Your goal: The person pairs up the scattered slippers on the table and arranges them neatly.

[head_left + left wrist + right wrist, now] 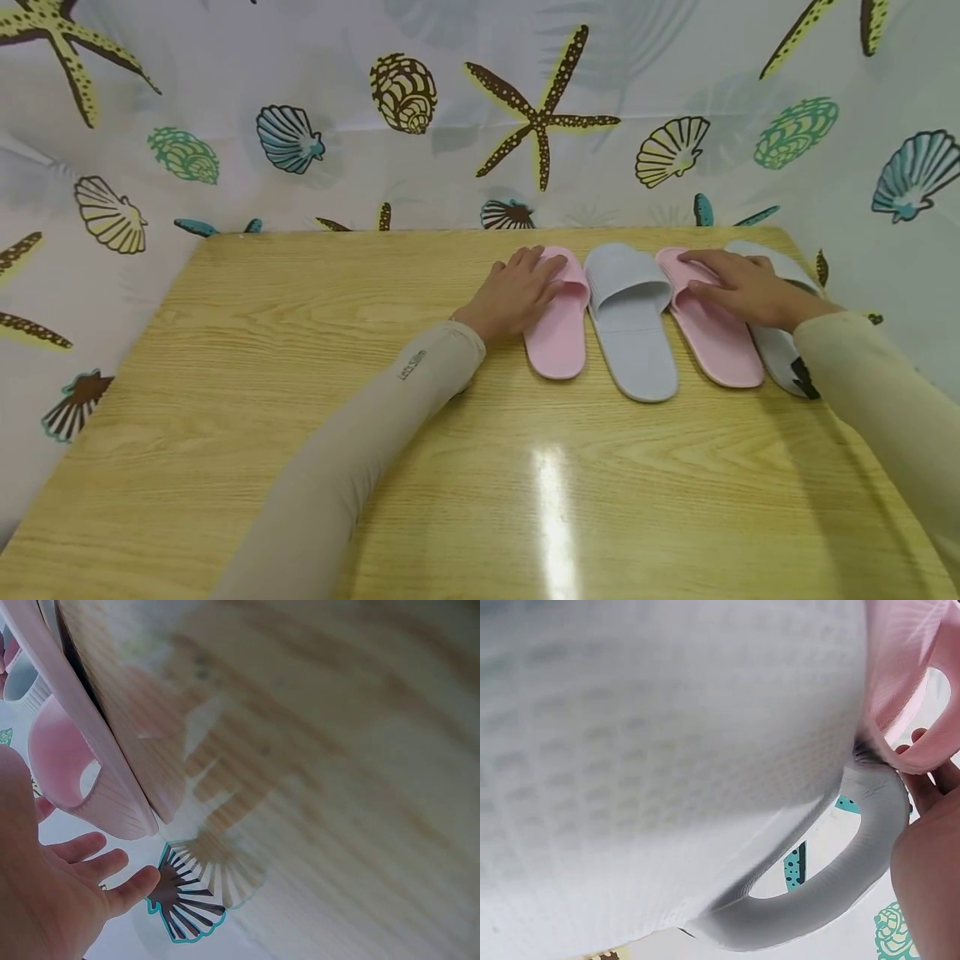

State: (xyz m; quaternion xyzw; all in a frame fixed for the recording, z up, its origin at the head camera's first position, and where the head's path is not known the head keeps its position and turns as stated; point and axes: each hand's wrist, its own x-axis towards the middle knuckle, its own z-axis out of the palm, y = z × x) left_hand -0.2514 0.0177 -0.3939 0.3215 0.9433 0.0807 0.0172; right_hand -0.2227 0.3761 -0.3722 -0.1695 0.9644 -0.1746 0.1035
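On the wooden table, two pink and two grey slippers stand in a row, toes toward the back. Over the strap of the leftmost pink slipper [557, 350] lies my left hand [513, 296], its fingers spread. In the left wrist view those fingers reach alongside the pink strap [64, 746]. My right hand [750, 287] rests across the strap of the other pink slipper [723, 354], fingers extended. Between the hands sits a grey slipper [637, 350]. A second grey slipper [780, 362], partly hidden under my right hand, fills much of the right wrist view.
A pale curtain [337, 192] printed with shells and starfish hangs behind the table [300, 350] and down both sides. The right-hand grey slipper lies near the table's right edge and has a black patch [804, 379] at its heel.
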